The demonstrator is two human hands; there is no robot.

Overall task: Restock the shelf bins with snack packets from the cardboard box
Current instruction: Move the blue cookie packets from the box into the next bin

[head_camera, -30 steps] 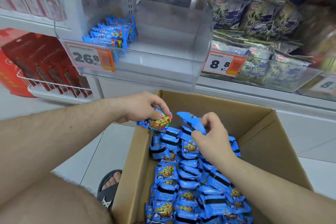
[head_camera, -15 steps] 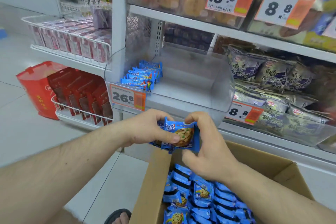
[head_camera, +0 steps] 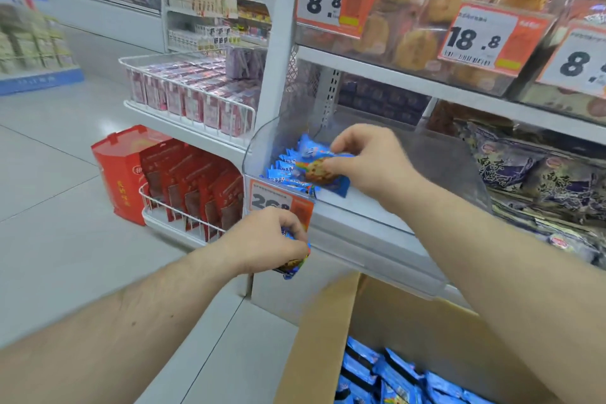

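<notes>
My right hand (head_camera: 367, 161) reaches into the clear plastic shelf bin (head_camera: 377, 216) and pinches a blue cookie packet (head_camera: 323, 170) beside the row of blue packets (head_camera: 285, 169) standing at the bin's left end. Below the bin's front, my left hand (head_camera: 269, 239) grips another blue packet (head_camera: 293, 264), mostly hidden by its fingers. The open cardboard box (head_camera: 328, 338) sits at the lower right with several blue packets (head_camera: 387, 374) inside.
A 26.8 price tag (head_camera: 278, 203) hangs on the bin front. Dark snack bags (head_camera: 537, 174) fill the bin to the right. Wire baskets hold pink boxes (head_camera: 193, 98) and red packs (head_camera: 196, 187) at the left, next to a red bag (head_camera: 119, 167) on the tiled floor.
The hands have parted. My right hand rose into the bin with one packet, while my left stays lower with another. The view has tilted upward from the box to the shelves.
</notes>
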